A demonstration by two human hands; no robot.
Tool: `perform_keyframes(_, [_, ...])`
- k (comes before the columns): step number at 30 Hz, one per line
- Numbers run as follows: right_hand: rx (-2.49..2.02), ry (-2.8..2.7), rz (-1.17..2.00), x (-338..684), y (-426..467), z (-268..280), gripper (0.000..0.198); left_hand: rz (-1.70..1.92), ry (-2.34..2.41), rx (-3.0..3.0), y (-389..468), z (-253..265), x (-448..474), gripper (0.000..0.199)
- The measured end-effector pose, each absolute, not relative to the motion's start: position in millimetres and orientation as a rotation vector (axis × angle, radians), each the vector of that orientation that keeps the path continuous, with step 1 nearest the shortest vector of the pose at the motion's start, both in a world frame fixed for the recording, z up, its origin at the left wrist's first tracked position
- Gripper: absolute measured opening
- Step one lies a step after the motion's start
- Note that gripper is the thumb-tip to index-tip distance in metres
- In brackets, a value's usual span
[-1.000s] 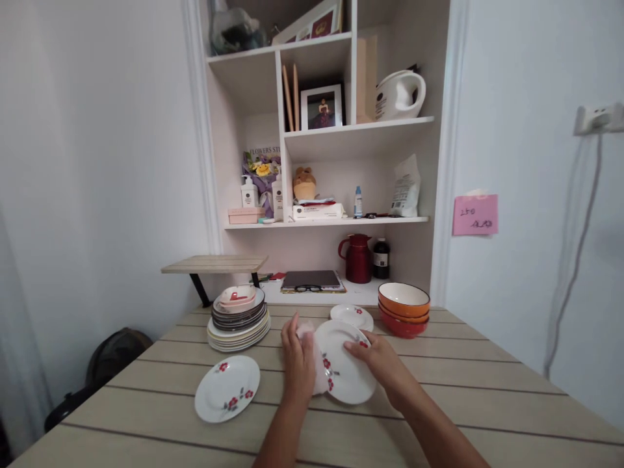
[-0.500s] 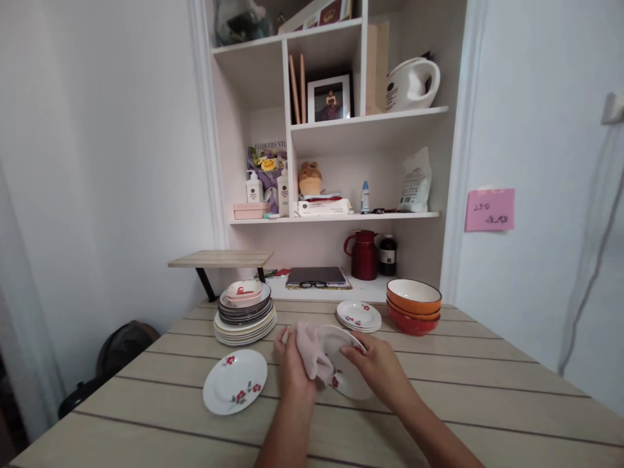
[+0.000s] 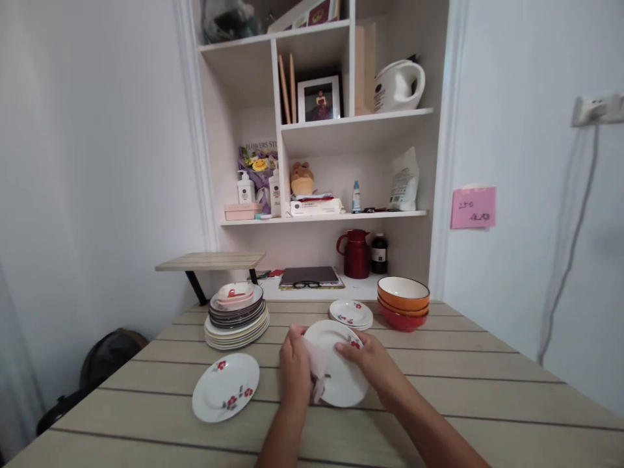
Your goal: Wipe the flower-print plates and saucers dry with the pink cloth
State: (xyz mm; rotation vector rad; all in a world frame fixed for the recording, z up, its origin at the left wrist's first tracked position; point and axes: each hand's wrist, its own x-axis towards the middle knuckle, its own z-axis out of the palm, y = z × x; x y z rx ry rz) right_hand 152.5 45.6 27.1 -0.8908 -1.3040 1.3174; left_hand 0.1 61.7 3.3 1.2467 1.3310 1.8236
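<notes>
A white plate with red flowers [image 3: 345, 377] is held up in front of me, tilted, above the table. My right hand [image 3: 373, 364] grips its right rim, thumb on the face and fingers behind. A pale pink cloth [image 3: 316, 361] is in my left hand [image 3: 295, 367], folded around the plate's left edge; the fingertips behind are partly hidden. To the left another flowered plate [image 3: 226, 389] lies flat on the table. Just beyond the held plate sits a small stack of flowered plates [image 3: 351, 313].
At the back left stands a stack of mixed plates [image 3: 237, 331] topped by small pink-edged dishes [image 3: 234, 294]. Orange and red bowls [image 3: 403, 302] are nested at the back right. A small raised wooden shelf [image 3: 210, 261] overhangs the table's far left. Behind are a laptop [image 3: 309, 276] and a red jug [image 3: 356, 253].
The held plate has turned to face me more, and the cloth has shifted to lie flatter along its left edge. The whole view has swung slightly to the right.
</notes>
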Motion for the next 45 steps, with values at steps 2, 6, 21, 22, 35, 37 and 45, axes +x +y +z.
perform_keyframes(2, [-0.918,-1.242,1.302,156,48,26,0.039,1.706,1.074,1.193,61,4,1,0.057])
perform_keyframes(6, [-0.911,-1.207,1.236,163,54,24,0.035,1.529,0.709,1.037,59,8,1,0.057])
perform_keyframes(21, [-0.884,-1.593,1.001,175,54,37,0.033,1.535,0.955,1.372,55,9,2,0.034])
perform_keyframes(22, [-0.944,-1.64,0.906,175,54,38,0.03,1.537,0.995,1.411,56,9,2,0.032])
perform_keyframes(35, [-0.865,-1.9,0.499,177,49,44,0.019,1.687,1.193,1.87,47,16,13,0.018])
perform_keyframes(37, [-0.819,-1.834,0.615,176,49,43,0.018,1.664,1.197,1.734,46,17,14,0.024])
perform_keyframes(45, [-0.769,-1.458,1.075,162,48,30,0.02,1.698,1.088,1.347,39,30,15,0.035])
